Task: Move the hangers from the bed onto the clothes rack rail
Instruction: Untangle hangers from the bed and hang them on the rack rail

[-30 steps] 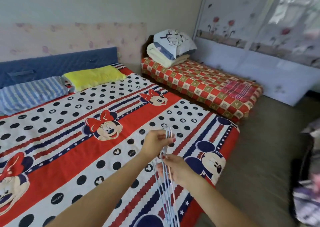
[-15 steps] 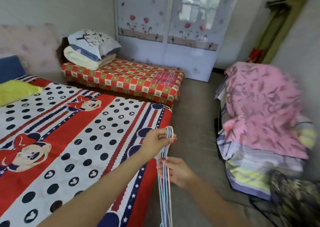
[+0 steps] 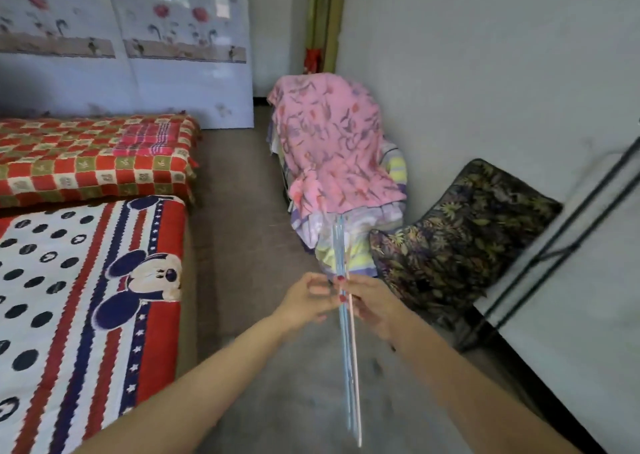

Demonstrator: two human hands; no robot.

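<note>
A bundle of thin pastel hangers (image 3: 349, 367), blue and pink, is seen edge-on over the floor in front of me. My left hand (image 3: 306, 301) and my right hand (image 3: 369, 303) both pinch the bundle near its middle, fingers closed around it. The hooks point away, blurred against the covered pile beyond. The bed (image 3: 86, 280) with the mouse-print cover lies at the left, apart from the hangers. Black bars of the clothes rack (image 3: 568, 232) slant along the right wall; its rail is out of view.
A pile draped with a pink flowered cloth (image 3: 332, 148) stands ahead by the wall. A dark leaf-print cushion (image 3: 460, 239) leans beside it. A second bed with a red checked cover (image 3: 97, 155) lies at the far left, before a flowered wardrobe (image 3: 131, 38). Grey floor runs between.
My view has swung right, from the bed toward the wall and rack. Both hands carried the hanger bundle along, off the bed edge and out over the floor.
</note>
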